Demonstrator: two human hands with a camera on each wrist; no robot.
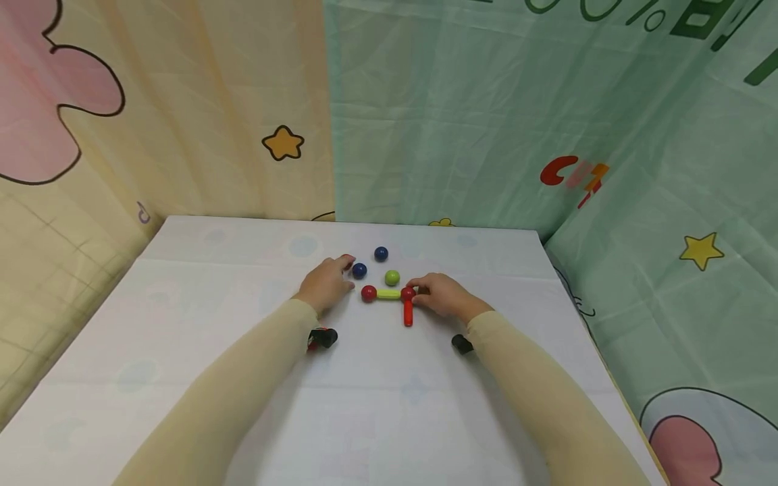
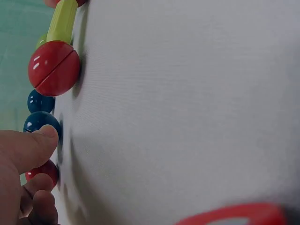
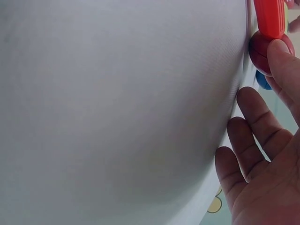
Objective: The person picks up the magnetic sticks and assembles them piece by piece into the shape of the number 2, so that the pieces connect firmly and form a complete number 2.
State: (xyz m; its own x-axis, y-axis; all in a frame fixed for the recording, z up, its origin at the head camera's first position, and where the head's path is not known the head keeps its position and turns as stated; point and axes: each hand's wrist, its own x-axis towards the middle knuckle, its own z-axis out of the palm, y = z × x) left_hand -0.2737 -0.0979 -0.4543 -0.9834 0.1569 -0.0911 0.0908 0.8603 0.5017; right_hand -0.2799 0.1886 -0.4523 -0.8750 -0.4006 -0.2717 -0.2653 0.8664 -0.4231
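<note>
My right hand pinches a red ball between thumb and index finger, its other fingers spread near the table. A red rod points from this ball toward me, and a yellow-green rod joins it to a second red ball on the left. My left hand is beside a dark blue ball, thumb and index apart. In the left wrist view the thumb overlaps that blue ball, and another red ball shows behind the fingers.
A green ball lies just behind the yellow-green rod, and another dark blue ball lies farther back. The white-covered table reaches back to hanging printed curtains. Black wrist devices sit under both sleeves.
</note>
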